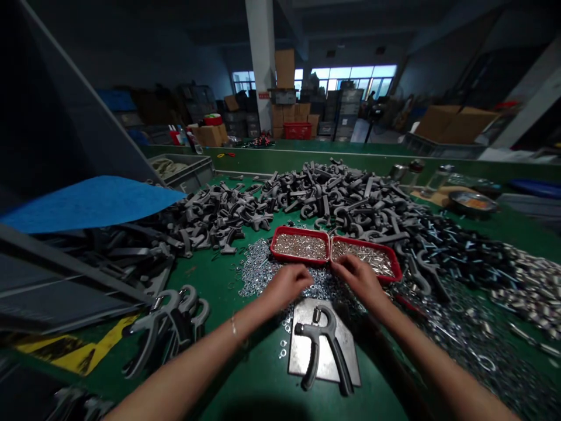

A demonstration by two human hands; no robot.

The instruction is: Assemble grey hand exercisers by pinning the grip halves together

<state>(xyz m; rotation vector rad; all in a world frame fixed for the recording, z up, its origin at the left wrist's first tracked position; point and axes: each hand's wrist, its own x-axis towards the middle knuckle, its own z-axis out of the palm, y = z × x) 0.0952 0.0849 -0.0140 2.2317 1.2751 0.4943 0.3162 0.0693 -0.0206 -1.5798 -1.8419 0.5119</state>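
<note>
My left hand [289, 285] is over the pile of small metal nuts or washers [256, 272], its fingers curled together; whatever it holds is hidden. At the near left corner of the right red tray [397, 272], filled with small metal pins [372, 256], is my right hand [360, 282]. Its thumb and fingers are drawn together, and nothing nameable shows between them. Below both hands, a grey and black hand grip strengthener [322, 339] with a spring lies on a metal plate [295, 362]. Neither hand touches it.
A left red tray [274, 254] holds small metal parts. Grey handles [333, 199] are heaped behind. Black handles with bolts [468, 245] and metal cylinders [534, 280] lie right. Several assembled grip strengtheners [169, 321] stand left, near a grey crate [197, 172] and blue sheet [96, 202].
</note>
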